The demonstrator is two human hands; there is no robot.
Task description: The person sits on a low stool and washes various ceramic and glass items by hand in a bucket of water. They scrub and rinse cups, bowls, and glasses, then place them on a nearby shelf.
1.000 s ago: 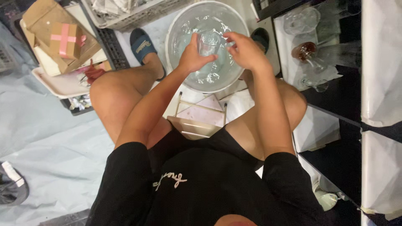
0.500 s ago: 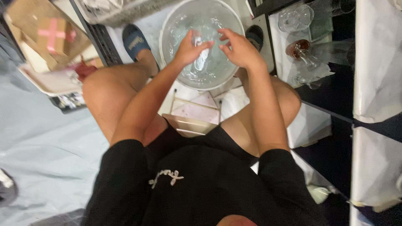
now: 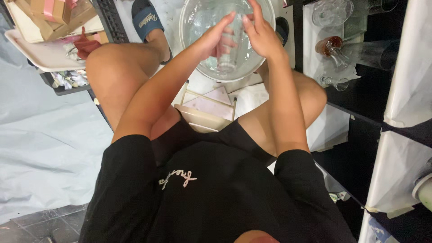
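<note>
I sit on a low stool and look down at a large clear basin of water (image 3: 198, 67) on the floor between my feet. Both hands are over it. My left hand (image 3: 211, 39) wraps around a tall clear drinking glass (image 3: 227, 54) held upright above the water. My right hand (image 3: 260, 35) presses on the glass's upper part from the right, fingers pointing up.
Several clear and amber stemmed glasses (image 3: 333, 47) lie on a white cloth at the right. A white tray (image 3: 42, 54) and cardboard boxes (image 3: 54, 13) sit at the upper left over a black crate. A blue slipper (image 3: 146, 20) is on my left foot. White draped sheets hang at the right edge.
The camera view has shifted closer and lower over the basin. Both hands stay on the glass, which now stands more upright between them.
</note>
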